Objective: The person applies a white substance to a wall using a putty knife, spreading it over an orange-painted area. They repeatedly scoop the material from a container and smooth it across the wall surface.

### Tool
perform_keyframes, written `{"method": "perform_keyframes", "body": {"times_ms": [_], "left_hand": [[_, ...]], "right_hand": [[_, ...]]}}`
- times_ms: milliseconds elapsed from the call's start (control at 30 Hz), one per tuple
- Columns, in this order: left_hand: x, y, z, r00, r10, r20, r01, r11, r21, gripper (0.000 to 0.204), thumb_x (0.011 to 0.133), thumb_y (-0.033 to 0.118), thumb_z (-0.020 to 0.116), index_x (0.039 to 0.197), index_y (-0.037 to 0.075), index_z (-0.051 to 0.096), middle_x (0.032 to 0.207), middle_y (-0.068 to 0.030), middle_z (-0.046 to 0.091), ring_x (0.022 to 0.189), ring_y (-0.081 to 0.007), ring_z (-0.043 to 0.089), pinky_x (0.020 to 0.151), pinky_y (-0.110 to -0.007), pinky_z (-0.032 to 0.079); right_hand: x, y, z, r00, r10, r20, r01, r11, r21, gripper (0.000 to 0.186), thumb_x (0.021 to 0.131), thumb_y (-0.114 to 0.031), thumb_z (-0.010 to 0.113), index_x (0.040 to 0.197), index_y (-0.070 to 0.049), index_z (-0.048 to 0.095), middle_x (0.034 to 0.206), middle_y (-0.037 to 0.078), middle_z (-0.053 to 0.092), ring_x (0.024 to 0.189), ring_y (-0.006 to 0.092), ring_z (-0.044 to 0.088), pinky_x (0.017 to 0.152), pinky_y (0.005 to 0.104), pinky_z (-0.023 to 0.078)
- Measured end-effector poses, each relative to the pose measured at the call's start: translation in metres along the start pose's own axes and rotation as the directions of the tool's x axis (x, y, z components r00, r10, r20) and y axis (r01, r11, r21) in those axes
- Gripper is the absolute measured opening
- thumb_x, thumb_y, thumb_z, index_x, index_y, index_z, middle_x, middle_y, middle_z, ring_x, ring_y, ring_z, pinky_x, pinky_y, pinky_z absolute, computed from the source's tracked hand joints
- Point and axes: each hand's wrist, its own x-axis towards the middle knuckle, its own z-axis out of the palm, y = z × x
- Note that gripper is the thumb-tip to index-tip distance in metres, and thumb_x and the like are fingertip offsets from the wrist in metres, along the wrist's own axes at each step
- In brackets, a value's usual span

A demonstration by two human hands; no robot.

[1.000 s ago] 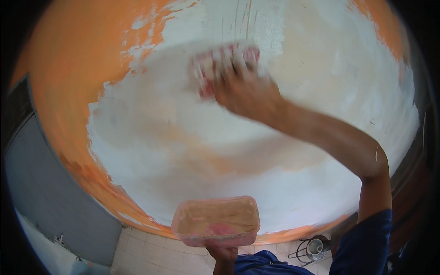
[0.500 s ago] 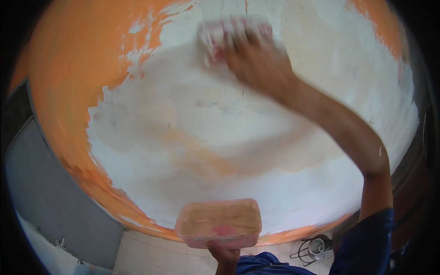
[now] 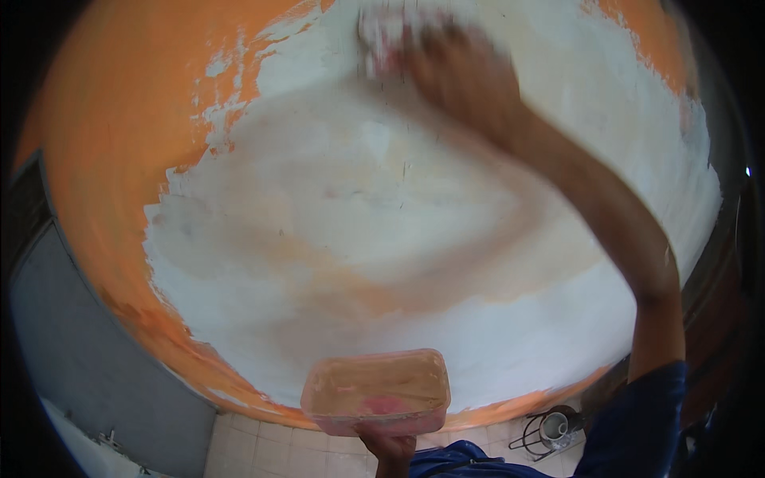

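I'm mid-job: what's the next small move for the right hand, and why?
Probably slide the right hand slightly left with the blurred, flat red-and-white tool: the tool is up at the pale white wall coating, and to its left that coating ends in ragged streaks against bare orange wall paint. The left hand supports the pink rectangular plastic container from below.

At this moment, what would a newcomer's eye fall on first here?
First, probably the large whitish patch spreading across the orange wall in mid-picture. Near the top, the right hand, blurred, holds a red-and-white object at the wall. Low in the centre, the left hand holds a pinkish tub from beneath.
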Motion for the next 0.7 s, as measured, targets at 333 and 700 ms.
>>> {"method": "perform_keyframes", "body": {"times_ms": [333, 700], "left_hand": [[0.009, 0.022, 0.013, 0.99, -0.056, 0.13, 0.051, 0.998, 0.043, 0.07, 0.087, 0.06, 0.039, 0.132, 0.008, 0.025, 0.127, -0.0097, 0.035, 0.118, -0.0251, 0.039, 0.096, -0.04, 0.038], [0.015, 0.006, 0.011, 0.926, 0.254, 0.28, -0.337, 0.889, 0.311, 0.065, 0.089, 0.037, 0.054, 0.134, 0.006, 0.019, 0.127, -0.014, 0.032, 0.116, -0.0251, 0.039, 0.095, -0.038, 0.036]], "right_hand": [[0.023, 0.011, -0.067, 0.953, 0.258, -0.157, -0.284, 0.942, -0.179, 0.006, 0.071, -0.011, 0.06, 0.077, -0.009, 0.062, 0.071, 0.01, 0.062, 0.062, 0.0236, 0.061, 0.055, 0.0354, 0.052], [-0.046, -0.052, 0.005, 0.939, -0.039, 0.341, -0.005, 0.992, 0.128, 0.019, 0.075, -0.011, 0.054, 0.086, 0.002, 0.062, 0.088, 0.023, 0.06, 0.081, 0.0374, 0.06, 0.06, 0.0391, 0.053]]}}
